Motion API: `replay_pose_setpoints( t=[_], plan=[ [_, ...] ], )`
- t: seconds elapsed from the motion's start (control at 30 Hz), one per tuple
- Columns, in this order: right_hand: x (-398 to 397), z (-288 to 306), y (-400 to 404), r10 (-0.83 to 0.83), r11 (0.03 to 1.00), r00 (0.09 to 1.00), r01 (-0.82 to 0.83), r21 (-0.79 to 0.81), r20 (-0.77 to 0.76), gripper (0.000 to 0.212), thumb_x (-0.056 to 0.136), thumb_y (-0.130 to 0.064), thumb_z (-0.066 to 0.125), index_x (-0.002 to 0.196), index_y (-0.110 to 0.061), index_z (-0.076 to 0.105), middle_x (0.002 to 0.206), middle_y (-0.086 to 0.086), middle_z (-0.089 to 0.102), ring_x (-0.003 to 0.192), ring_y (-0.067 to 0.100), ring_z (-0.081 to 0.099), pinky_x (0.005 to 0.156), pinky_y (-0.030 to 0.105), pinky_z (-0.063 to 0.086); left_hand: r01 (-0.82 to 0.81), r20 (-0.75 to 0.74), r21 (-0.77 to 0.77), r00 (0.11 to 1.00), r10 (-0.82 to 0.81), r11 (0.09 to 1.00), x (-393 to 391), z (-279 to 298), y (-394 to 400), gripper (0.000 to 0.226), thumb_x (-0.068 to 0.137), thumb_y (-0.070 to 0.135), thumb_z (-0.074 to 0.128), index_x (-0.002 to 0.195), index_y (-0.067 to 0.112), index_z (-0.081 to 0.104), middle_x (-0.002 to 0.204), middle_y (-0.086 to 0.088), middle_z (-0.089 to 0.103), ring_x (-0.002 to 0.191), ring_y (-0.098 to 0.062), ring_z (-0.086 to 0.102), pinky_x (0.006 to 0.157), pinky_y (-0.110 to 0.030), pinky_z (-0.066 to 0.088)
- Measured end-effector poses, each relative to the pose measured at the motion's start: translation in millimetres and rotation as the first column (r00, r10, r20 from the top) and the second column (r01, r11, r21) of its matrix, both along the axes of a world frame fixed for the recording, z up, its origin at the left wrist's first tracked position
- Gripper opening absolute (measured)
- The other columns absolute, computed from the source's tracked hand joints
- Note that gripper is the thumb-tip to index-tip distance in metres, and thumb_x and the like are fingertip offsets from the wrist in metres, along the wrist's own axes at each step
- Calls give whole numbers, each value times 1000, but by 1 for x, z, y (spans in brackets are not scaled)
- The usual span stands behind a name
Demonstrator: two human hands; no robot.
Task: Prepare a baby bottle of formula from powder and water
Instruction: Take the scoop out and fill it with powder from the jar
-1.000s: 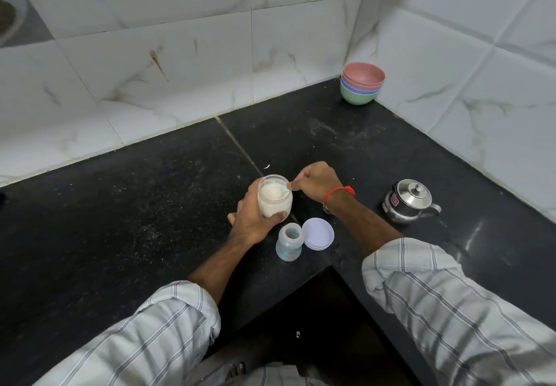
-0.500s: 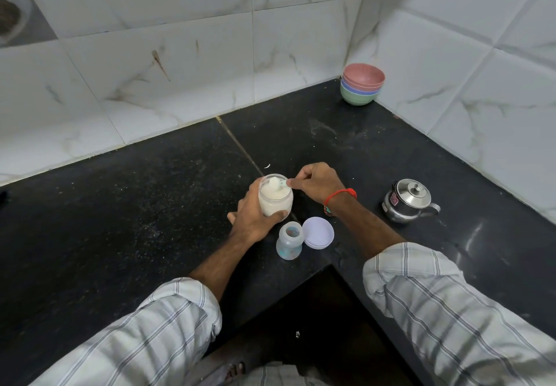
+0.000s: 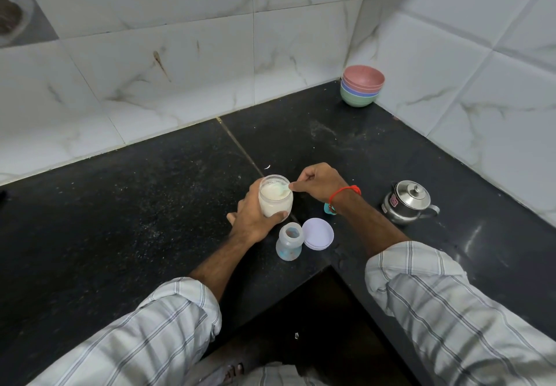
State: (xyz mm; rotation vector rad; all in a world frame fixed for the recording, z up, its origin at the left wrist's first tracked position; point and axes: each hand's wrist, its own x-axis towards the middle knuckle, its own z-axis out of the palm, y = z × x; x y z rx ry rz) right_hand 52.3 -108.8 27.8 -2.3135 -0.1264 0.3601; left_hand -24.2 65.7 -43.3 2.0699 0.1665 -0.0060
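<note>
The left hand (image 3: pixel 255 220) wraps the powder jar (image 3: pixel 275 196) above the counter (image 3: pixel 120 220); the right hand (image 3: pixel 319 182) pinches a scoop (image 3: pixel 284 188) inside. The open bottle (image 3: pixel 289 242) stands near the counter's edge.

My left hand (image 3: pixel 255 215) curls closed around something at frame centre; my right hand (image 3: pixel 320 181), just right of it, pinches fingertips together, wrist bent.
</note>
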Motion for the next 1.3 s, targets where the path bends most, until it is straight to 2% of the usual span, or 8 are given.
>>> replay_pose_setpoints(
  t=[0.47,0.63,0.73,0.87,0.97,1.07,1.17,1.3],
  plan=[
    [-10,-4,-5,-64,958,975,120,262,-212,20,87,-25,79,80,-9,68,64,-1,54,60,10,44,57,24,40,-18,-12,11,1000,18,1000,3,-2,1,93,68,37,87,141,47,31,142,9,52,134,-22,46,110,-50,41],
    [-11,-10,-11,-102,894,952,215,394,-289,21,84,-24,80,72,-11,69,64,2,50,56,12,41,55,25,39,-4,-96,63,995,11,998,-7,4,-1,117,73,29,80,159,32,1,158,-1,32,149,-24,20,117,-50,14],
    [-14,-10,-17,-112,837,937,269,477,-332,19,86,-21,79,69,-14,73,64,-2,52,55,11,42,54,24,40,-149,21,-47,988,151,988,-17,8,1,98,80,10,63,159,34,9,164,2,24,150,-23,20,120,-50,11],
    [-22,-4,-31,-135,742,928,328,585,-348,16,88,-18,76,76,-9,71,66,-1,49,55,11,42,54,24,38,-380,355,-199,831,428,903,-34,25,-4,75,76,-4,49,143,30,44,143,8,47,128,-20,44,109,-54,33],
    [-30,4,-53,-172,667,926,360,652,-336,15,87,-14,76,76,-7,70,66,1,49,54,11,42,51,22,38,-258,622,-152,725,296,954,-50,48,-26,50,74,-7,49,116,18,55,119,6,52,107,-24,48,93,-48,42],
    [-42,13,-84,-215,597,919,392,700,-331,16,88,-14,75,74,-8,71,66,1,51,55,12,44,56,25,38,-16,706,-112,703,90,994,-64,56,-59,33,74,-8,52,100,12,51,107,9,47,99,-24,49,88,-35,42],
    [-58,20,-125,-296,561,902,431,707,-315,17,90,-14,72,75,-8,67,65,1,51,56,13,44,56,27,37,121,614,-121,789,-22,985,-71,47,-97,25,76,0,56,98,10,50,102,2,48,93,-20,50,82,-36,46],
    [-86,21,-179,-405,484,868,471,737,-289,13,88,-11,70,80,-3,64,66,6,51,56,17,42,56,30,34,278,339,26,901,-270,960,-65,13,-142,51,80,24,71,126,19,50,121,8,51,108,-12,52,95,-40,48]
  ],
)
